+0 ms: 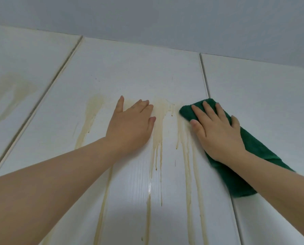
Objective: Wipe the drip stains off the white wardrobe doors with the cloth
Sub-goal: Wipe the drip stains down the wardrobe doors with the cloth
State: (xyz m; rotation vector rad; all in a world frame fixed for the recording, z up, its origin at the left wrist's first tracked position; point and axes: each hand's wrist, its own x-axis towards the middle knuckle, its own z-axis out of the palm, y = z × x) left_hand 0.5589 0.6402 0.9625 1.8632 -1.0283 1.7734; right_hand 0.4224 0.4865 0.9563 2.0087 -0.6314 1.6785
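Observation:
A white wardrobe door (133, 75) fills the middle of the view, streaked with yellowish drip stains (157, 137) that run down from mid-height. My left hand (131, 126) lies flat on the door, fingers spread, holding nothing, over part of a stain. My right hand (216, 131) presses a folded green cloth (243, 167) flat against the same door near its right edge, at the top of the rightmost streaks. The cloth hangs below my wrist.
A second door (20, 71) on the left carries a broad yellowish stain (11, 91). A third door (264, 96) lies to the right beyond a narrow gap. Above the doors is a plain grey ceiling or wall (147, 16).

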